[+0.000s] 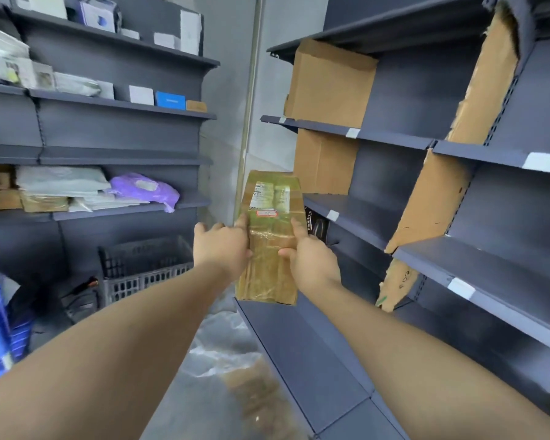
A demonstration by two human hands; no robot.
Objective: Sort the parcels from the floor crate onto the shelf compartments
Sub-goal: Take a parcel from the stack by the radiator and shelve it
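A: Where with the parcel (269,236) now?

B: Up in the air, just off the front corner of the divider shelving (362,214), label end uppermost, not yet on any board of it.

A: Held how?

B: Between both hands. Gripped by the left hand (221,249) on the edge away from that shelving, thumb on the taped face, forefinger up along the edge. Pinched by the right hand (311,265) on the edge nearer the shelving, thumb across the face, forefinger stretched up the side. Reaching out on nearly straight forearms.

A: Best way to finish the step?

B: Probably read the label (269,193) first, then choose the bay. Keep both grips until the lower end sits on a board. Slide in flat, or stand against a cardboard divider (432,204). Likely slippery under all that glossy tape, so no one-handed toss.

A: And the crate (146,268)?

B: Down on the floor, well away from the shelving, across the aisle.
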